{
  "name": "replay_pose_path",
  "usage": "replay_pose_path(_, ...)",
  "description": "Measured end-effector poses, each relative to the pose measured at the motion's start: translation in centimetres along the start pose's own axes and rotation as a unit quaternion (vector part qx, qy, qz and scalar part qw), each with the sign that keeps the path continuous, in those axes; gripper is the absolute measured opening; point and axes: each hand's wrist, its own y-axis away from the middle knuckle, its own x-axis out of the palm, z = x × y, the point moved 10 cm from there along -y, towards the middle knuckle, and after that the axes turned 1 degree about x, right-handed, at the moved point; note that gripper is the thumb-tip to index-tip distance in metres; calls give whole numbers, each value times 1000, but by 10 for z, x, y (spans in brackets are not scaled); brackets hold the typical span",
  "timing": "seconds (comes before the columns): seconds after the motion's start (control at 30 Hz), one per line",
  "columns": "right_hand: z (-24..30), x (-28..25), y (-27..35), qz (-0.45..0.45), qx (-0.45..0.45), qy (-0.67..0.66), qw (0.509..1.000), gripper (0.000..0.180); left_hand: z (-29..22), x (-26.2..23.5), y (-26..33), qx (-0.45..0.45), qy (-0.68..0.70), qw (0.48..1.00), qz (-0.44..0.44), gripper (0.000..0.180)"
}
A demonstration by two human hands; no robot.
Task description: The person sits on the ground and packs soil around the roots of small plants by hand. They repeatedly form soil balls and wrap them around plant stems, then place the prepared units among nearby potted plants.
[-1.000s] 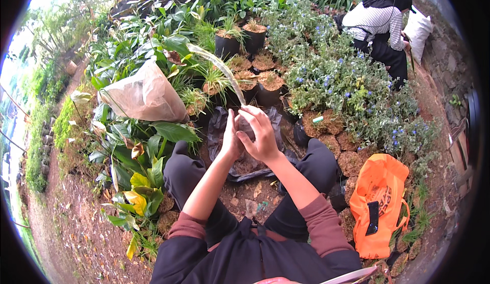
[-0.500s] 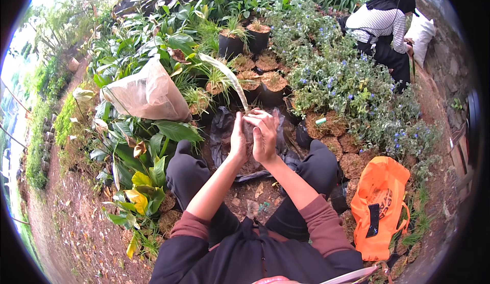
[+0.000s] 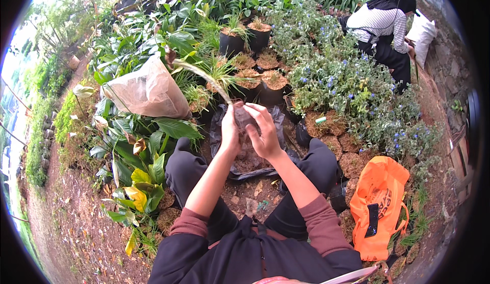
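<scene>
My left hand (image 3: 230, 133) and my right hand (image 3: 264, 133) are raised in front of me, cupped around a brownish clump (image 3: 244, 120). Much of the clump is hidden by my palms and fingers, so its exact kind is unclear. From its top a long, pale, leaf-like strip (image 3: 208, 78) arches up to the far left. Below my hands a crumpled black plastic sheet or bag (image 3: 278, 116) lies on the ground between my knees, with brown soil (image 3: 244, 162) on it.
Black-potted plants (image 3: 231, 43) stand ahead. A translucent bag (image 3: 148, 90) rests among broad leaves at left. Blue-flowered bushes (image 3: 332, 75) fill the right, with an orange bag (image 3: 377, 202) bearing a black phone (image 3: 373, 220) nearer. Another person (image 3: 380, 29) bends beside a white sack (image 3: 421, 36).
Both hands have shifted slightly left and up with the clump between them. The pale strip has swung left and leans lower. My right fingers have spread a little.
</scene>
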Motion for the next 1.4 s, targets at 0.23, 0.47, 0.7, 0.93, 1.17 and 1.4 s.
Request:
replay_pose_path(0.23, -18, 15, 9, 131, 76, -8, 989, 64, 10, -8, -5, -95, 105, 989, 29, 67)
replay_pose_path(0.47, -42, -9, 15, -70, 169, -130, 974, 52, 2, -9, -8, -15, -5, 1000, -1, 58)
replay_pose_path(0.7, -10, -10, 15, -61, 51, 93, 992, 49, 1, 21, 1, -24, 164, 985, 48, 51)
replay_pose_path(0.93, 3, -7, 12, -44, 21, 132, 990, 43, 5, 6, -3, -36, 170, 984, 40, 44)
replay_pose_path(1.17, 1, -14, 8, -33, -3, 114, 993, 37, -1, 18, 0, -31, 158, 983, 93, 50)
replay_pose_path(1.4, 10, -18, 0, -38, 7, 47, 998, 44, 4, 9, 4, -49, 88, 993, 66, 50)
